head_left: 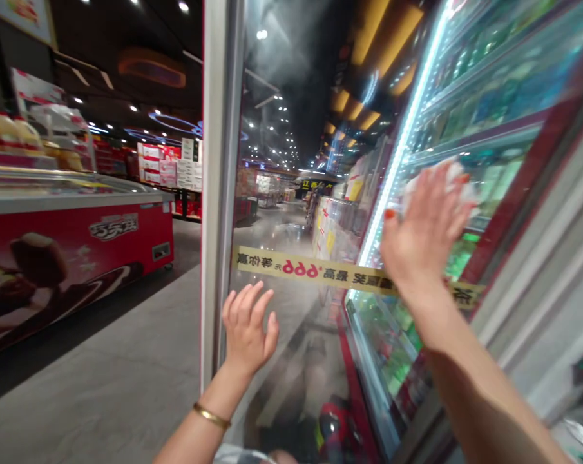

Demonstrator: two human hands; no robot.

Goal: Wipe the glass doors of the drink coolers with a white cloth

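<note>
White crumpled material [440, 185], cloth or tissue (cannot say which), lies at the fingers of the right hand [424, 235], against the glass door [284, 154] of a lit drinks cooler. Right grip: open, fingers straight and spread, not curled around the material, which sits behind the fingertips. Whether it is pinched or only pressed flat to the glass cannot be told. Left hand [247, 328]: open as well, fingers spread, holding nothing, raised near the same glass; contact unclear. Gold bangle [211, 415] on the left wrist.

Risk, as judged: with no closed fingers, the material seems held by pressure alone. Eased palm pressure or a slide on the smooth glass could let it fall toward the grey floor [102, 361]. Yellow printed strip [315, 267] crosses the glass just below the right hand, and its edge could snag the material. Bangle could knock the glass if the left wrist tips forward.

Metal door frame [218, 161] stands just left of the left hand. Red chest freezer [73, 258] sits well apart, across the aisle.
</note>
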